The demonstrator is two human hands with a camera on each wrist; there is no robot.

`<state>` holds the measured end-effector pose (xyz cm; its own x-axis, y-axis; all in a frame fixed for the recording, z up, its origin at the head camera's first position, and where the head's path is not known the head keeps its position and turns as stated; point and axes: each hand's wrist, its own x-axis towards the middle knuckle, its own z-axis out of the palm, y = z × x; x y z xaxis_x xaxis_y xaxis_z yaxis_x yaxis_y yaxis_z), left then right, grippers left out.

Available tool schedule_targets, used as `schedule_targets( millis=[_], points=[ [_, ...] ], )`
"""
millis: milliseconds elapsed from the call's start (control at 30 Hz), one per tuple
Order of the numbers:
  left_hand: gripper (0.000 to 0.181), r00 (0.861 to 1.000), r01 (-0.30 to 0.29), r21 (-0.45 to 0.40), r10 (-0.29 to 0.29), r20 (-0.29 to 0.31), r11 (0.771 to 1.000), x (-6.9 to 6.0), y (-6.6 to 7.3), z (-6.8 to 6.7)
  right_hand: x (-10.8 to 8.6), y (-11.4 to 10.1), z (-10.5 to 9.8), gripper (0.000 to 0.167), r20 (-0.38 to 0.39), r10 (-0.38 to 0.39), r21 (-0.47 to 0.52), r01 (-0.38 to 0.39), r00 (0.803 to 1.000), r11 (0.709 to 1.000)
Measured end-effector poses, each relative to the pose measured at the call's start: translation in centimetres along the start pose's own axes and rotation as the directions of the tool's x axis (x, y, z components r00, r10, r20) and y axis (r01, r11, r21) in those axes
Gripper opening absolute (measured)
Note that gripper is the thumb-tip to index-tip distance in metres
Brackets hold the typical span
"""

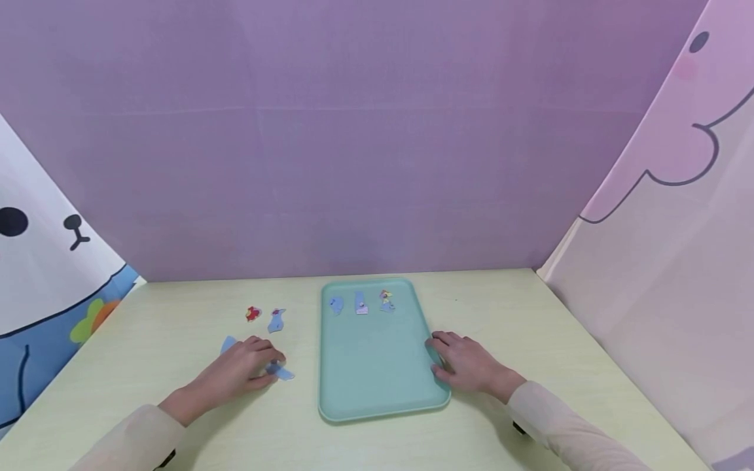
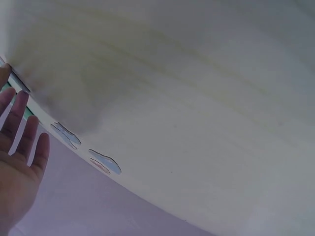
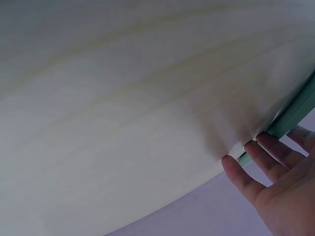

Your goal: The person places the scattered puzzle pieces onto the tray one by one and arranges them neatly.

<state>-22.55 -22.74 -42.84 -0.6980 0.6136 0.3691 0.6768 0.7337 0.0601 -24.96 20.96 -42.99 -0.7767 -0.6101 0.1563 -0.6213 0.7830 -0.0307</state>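
My left hand (image 1: 244,366) is over the table, its fingertips and thumb around a flat blue cutout piece (image 1: 283,373) that they partly hide. Whether they touch it is unclear. Another blue piece (image 1: 228,343) shows from behind that hand. In the left wrist view the fingers (image 2: 15,118) look extended and spread. On the right side of the green tray (image 1: 377,366), my right hand (image 1: 468,363) rests with fingers on the rim. Three small cutouts lie along the tray's far end: a blue one (image 1: 336,305), a blue-and-lilac one (image 1: 360,304) and a multicoloured one (image 1: 386,301).
Left of the tray, a small red cutout (image 1: 252,314) and a blue cutout (image 1: 276,320) lie on the pale wooden table (image 1: 506,307). A purple wall panel (image 1: 377,144) rises behind the table. Printed fabric sheets (image 1: 665,261) hang at both sides.
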Motion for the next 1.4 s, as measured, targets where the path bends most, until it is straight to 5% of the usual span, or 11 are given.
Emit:
schedule_targets(
  millis=[433,867,1400],
  points=[
    [0.022,0.999,0.028,-0.029,-0.027,0.033,0.999,-0.29,0.15,-0.39,-0.04,-0.03,0.18,0.046,0.001,0.004,0.014,-0.004,1.0,1.0],
    [0.021,0.999,-0.032,-0.044,0.032,0.003,0.999,-0.54,-0.37,0.02,0.0,0.04,0.14,0.045,-0.01,-0.007,-0.009,0.007,1.0,1.0],
    [0.02,1.0,-0.023,-0.011,0.023,-0.007,1.0,-0.37,-0.34,-0.03,-0.05,0.03,0.14,0.045,-0.01,-0.002,0.0,0.002,1.0,1.0]
  ],
)
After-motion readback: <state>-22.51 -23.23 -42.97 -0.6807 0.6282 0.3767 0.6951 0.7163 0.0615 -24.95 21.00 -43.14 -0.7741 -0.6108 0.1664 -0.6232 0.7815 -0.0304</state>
